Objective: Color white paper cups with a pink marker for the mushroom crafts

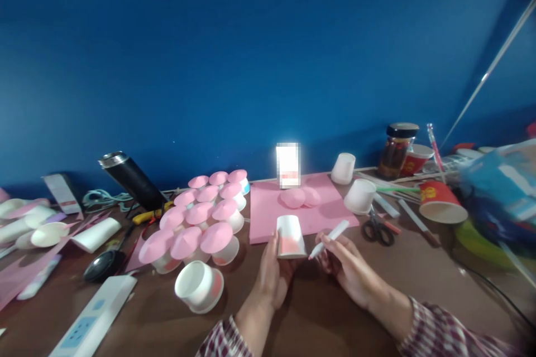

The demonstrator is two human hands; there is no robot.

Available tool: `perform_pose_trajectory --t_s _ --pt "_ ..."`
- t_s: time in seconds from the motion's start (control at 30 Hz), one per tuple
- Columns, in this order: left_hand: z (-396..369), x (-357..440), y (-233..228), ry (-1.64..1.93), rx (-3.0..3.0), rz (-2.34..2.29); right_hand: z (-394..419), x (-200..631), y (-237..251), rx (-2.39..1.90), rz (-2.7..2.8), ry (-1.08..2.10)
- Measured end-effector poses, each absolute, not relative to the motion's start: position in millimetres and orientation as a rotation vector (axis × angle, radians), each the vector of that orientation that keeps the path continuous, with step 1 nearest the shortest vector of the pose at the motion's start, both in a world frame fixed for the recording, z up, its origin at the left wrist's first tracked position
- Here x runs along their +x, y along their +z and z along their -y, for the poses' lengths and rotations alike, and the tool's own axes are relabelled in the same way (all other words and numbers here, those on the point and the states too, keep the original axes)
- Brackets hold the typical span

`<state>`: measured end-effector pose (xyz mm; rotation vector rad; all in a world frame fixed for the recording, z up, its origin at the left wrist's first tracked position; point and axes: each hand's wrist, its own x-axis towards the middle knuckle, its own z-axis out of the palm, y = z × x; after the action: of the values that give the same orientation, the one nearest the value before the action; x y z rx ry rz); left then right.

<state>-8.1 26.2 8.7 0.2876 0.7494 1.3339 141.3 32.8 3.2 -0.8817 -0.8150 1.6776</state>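
My left hand [274, 273] is closed around a white paper cup [290, 234], which is turned bottom-up and has a pink-orange patch low on its side. In my right hand [345, 265] is a white marker [330, 238], its pink tip pointing down and left, close to the cup's lower right edge. Whether the tip touches the cup I cannot tell. Behind the cup lies a pink paper sheet [262, 212] bearing pink paper discs [293, 197]. To the left stand several cups topped with pink paper cones [199, 212], and in front of them another cup [195, 284].
White cups [360, 196] and black scissors [378, 232] sit to the right, near a red paper cup [441, 201] and a lidded jar [397, 150]. At left are a power strip [94, 318], a computer mouse [104, 265] and a tilted black flask [134, 181]. A blue wall [268, 67] rises behind.
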Motion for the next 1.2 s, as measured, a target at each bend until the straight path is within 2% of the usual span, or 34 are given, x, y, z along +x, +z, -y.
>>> perform_pose_trajectory --t_s 0.47,1.2 --pt "-26.3 -9.7 1.4 1.274 0.380 -0.726 -28.9 141.8 3.3 -0.858 1.027 1.406" --pt "-23.3 -5.0 10.5 1.283 0.401 -0.778 -24.1 143.3 19.9 -0.944 1.237 1.364"
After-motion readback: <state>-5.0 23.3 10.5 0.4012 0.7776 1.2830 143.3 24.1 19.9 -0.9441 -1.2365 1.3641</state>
